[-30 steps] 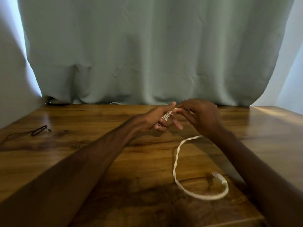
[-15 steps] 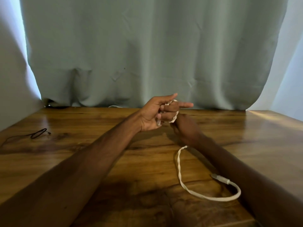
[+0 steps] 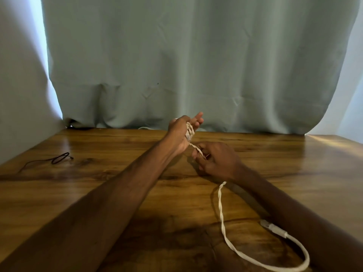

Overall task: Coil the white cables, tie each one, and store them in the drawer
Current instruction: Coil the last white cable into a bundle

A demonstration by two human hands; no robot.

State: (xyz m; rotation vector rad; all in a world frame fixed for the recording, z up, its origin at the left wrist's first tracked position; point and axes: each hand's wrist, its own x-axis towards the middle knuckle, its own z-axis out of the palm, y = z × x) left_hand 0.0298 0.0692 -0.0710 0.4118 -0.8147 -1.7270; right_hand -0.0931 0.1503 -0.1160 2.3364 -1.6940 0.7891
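A flat white cable (image 3: 221, 209) lies twisted on the wooden table (image 3: 98, 185). Its far end is wound in a few turns around my left hand (image 3: 183, 130), which is raised above the table's back edge with its fingers pointing up and right. From those turns a short taut stretch runs down to my right hand (image 3: 215, 160), which pinches the cable just below and to the right of the left hand. Behind my right wrist the cable trails toward me in a long loop and ends in a white plug (image 3: 274, 227) beside my right forearm.
A thin black cable (image 3: 59, 158) lies looped at the table's left side. A grey-green curtain (image 3: 196, 65) hangs along the table's back edge. A bit of another white cable (image 3: 144, 128) peeks out under the curtain. No drawer is in view.
My left hand turned and rose slightly, and more cable is now wound around it. My right hand came out from under the left to below and right of it, holding the cable taut.
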